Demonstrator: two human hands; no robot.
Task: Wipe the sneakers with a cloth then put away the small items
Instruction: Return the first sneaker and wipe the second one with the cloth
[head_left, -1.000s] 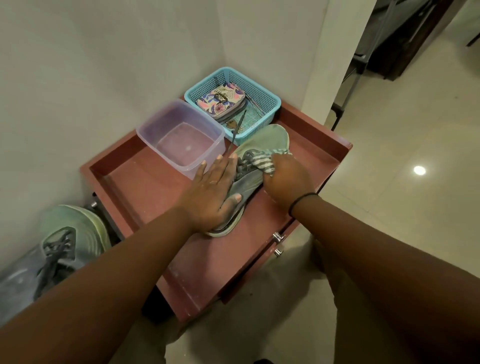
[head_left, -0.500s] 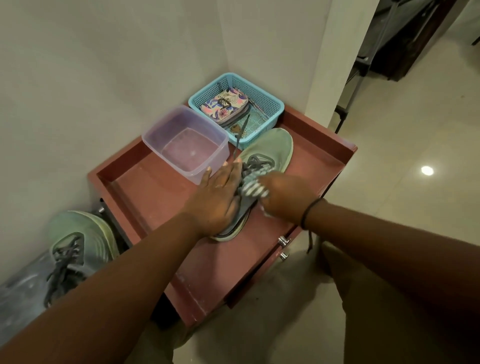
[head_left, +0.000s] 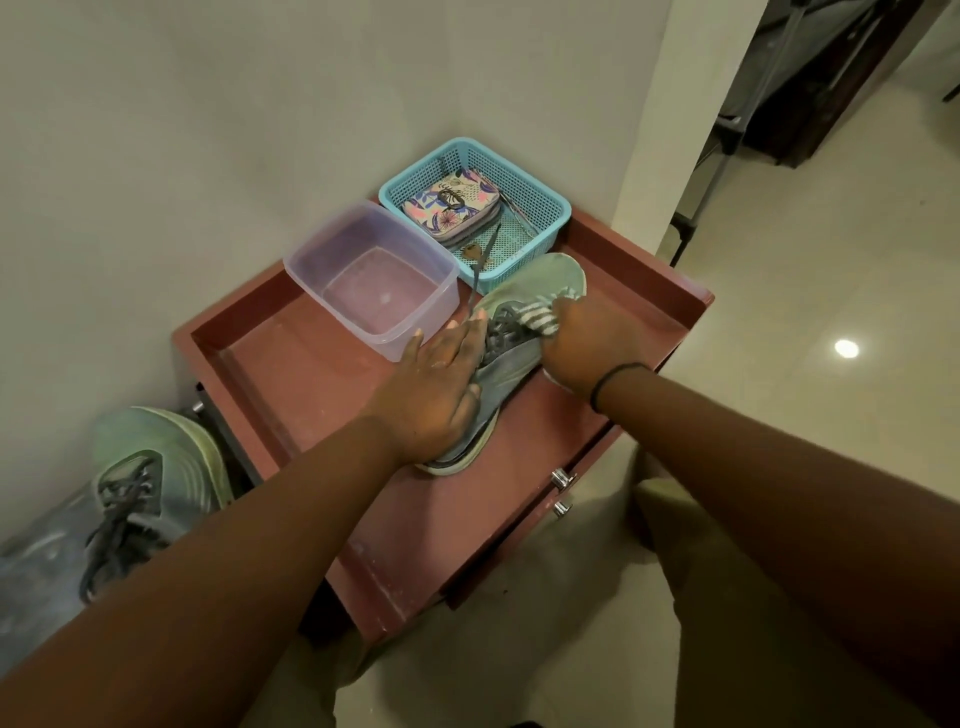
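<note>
Scene dimly, evenly lit; warm cast noted. Small bright glare spot (head_left: 846, 348) reflected on glossy floor (head_left: 779, 291), right of frame. Soft shadow cast under table (head_left: 291, 374) front edge. Forearms at lower frame rendered dark, stretched by wide-angle distortion. Sneaker (head_left: 130, 499) at lower left softened, slightly blurred.

Left hand (head_left: 434, 387) lies flat with fingers straight; right hand (head_left: 592, 340) is curled, both arms outstretched
</note>
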